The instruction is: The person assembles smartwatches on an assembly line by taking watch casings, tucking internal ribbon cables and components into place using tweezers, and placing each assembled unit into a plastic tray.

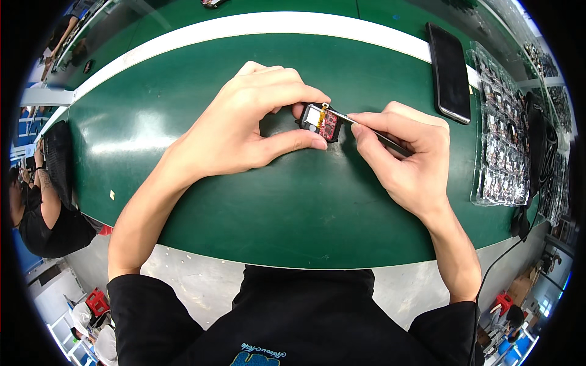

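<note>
Between the thumb and fingers of my left hand (244,125) is a small open electronic device (330,127), like a watch body in a black case. A white block, a red circuit board and a yellow flex strip show inside it. My right hand (409,149) is closed in a pen grip around slim dark tweezers (387,142). Their thin metal tip reaches the device's upper edge, next to the flex strip's end; whether it touches cannot be made out. The device is held just above the green table (268,226).
A black phone (449,73) lies at the far right. Beside it, clear plastic trays (500,134) hold several small parts. A black cable (497,262) runs down the right side. A white strip (274,23) crosses the table's far side. Another person (52,207) sits at the left.
</note>
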`<state>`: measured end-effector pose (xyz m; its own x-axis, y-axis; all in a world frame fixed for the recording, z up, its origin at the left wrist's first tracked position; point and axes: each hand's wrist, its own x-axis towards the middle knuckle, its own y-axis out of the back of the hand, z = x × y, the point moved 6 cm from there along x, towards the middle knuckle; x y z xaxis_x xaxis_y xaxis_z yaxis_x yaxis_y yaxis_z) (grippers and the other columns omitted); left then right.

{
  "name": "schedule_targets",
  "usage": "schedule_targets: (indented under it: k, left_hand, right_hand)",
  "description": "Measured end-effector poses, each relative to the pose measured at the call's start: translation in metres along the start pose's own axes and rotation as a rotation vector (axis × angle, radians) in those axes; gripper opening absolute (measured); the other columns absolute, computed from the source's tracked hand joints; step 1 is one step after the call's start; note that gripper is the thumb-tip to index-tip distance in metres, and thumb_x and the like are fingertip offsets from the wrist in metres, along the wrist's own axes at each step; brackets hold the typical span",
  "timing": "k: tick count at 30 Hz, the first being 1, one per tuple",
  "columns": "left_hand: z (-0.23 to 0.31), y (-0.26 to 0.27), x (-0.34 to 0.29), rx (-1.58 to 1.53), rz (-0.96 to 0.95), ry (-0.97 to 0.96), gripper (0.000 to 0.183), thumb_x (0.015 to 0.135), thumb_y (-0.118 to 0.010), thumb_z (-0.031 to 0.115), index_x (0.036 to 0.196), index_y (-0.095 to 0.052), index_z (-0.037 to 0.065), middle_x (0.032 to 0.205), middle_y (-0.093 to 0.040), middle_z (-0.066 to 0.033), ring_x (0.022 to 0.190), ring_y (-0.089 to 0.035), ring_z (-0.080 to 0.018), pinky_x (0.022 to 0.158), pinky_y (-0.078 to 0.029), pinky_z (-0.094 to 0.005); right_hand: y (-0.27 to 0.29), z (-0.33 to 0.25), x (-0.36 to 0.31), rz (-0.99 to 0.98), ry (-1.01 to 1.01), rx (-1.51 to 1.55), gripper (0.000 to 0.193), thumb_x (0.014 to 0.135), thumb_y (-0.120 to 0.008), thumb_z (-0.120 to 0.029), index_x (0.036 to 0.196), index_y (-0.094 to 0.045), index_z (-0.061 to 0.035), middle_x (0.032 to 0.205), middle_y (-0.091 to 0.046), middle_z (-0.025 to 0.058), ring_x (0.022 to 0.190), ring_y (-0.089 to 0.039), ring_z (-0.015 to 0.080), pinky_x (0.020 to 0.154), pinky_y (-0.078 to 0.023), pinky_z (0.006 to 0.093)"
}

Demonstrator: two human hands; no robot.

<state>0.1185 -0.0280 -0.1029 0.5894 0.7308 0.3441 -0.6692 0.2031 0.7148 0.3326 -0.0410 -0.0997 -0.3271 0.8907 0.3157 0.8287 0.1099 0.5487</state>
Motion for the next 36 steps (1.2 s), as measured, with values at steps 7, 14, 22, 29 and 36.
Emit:
schedule_targets:
  k: [7, 14, 22, 29, 36]
  left_hand:
    - [-0.002, 0.001, 0.000, -0.038, 0.019, 0.042, 0.052, 0.076, -0.100, 0.021, 0.123, -0.081, 0.008, 0.095, -0.073, -0.0019, 0.077, -0.054, -0.0188, 0.083, -0.042, -0.0346]
    - [0.001, 0.002, 0.002, -0.026, 0.019, 0.038, 0.047, 0.077, -0.098, 0.018, 0.119, -0.080, 0.008, 0.091, -0.074, -0.0018, 0.076, -0.054, -0.0187, 0.084, -0.043, -0.0346]
    - [-0.004, 0.004, 0.002, -0.083, -0.011, 0.039, 0.047, 0.077, -0.099, 0.019, 0.120, -0.082, 0.008, 0.092, -0.074, -0.0017, 0.077, -0.053, -0.0184, 0.084, -0.043, -0.0341]
    - [-0.014, 0.007, 0.003, -0.215, -0.128, 0.072, 0.051, 0.077, -0.099, 0.020, 0.125, -0.085, 0.010, 0.101, -0.078, -0.0003, 0.081, -0.053, -0.0168, 0.086, -0.043, -0.0331]
    - [-0.010, 0.006, 0.003, -0.140, -0.150, 0.084, 0.051, 0.077, -0.099, 0.021, 0.125, -0.085, 0.011, 0.103, -0.077, 0.0004, 0.084, -0.052, -0.0170, 0.089, -0.042, -0.0335]
  right_hand:
    - [0.002, 0.000, -0.003, 0.034, 0.030, 0.020, 0.018, 0.086, -0.084, 0.002, 0.104, -0.086, 0.0002, 0.066, -0.060, 0.0031, 0.052, -0.049, 0.0081, 0.049, -0.034, 0.0293]
    - [0.002, -0.008, -0.006, 0.056, 0.154, -0.125, 0.025, 0.083, -0.086, 0.003, 0.108, -0.086, -0.0015, 0.069, -0.057, 0.0037, 0.051, -0.048, 0.0121, 0.049, -0.036, 0.0312]
    - [0.001, -0.008, -0.005, 0.062, 0.202, -0.134, 0.023, 0.086, -0.085, 0.004, 0.108, -0.086, -0.0003, 0.069, -0.058, 0.0041, 0.052, -0.050, 0.0119, 0.049, -0.037, 0.0310]
    - [0.003, 0.000, 0.000, -0.048, -0.009, 0.108, 0.018, 0.089, -0.082, 0.003, 0.106, -0.086, 0.0030, 0.066, -0.062, 0.0057, 0.056, -0.051, 0.0082, 0.052, -0.036, 0.0294]
    - [0.002, 0.000, -0.001, -0.063, -0.040, 0.119, 0.017, 0.089, -0.082, 0.003, 0.105, -0.087, 0.0029, 0.066, -0.063, 0.0053, 0.056, -0.051, 0.0078, 0.052, -0.036, 0.0299]
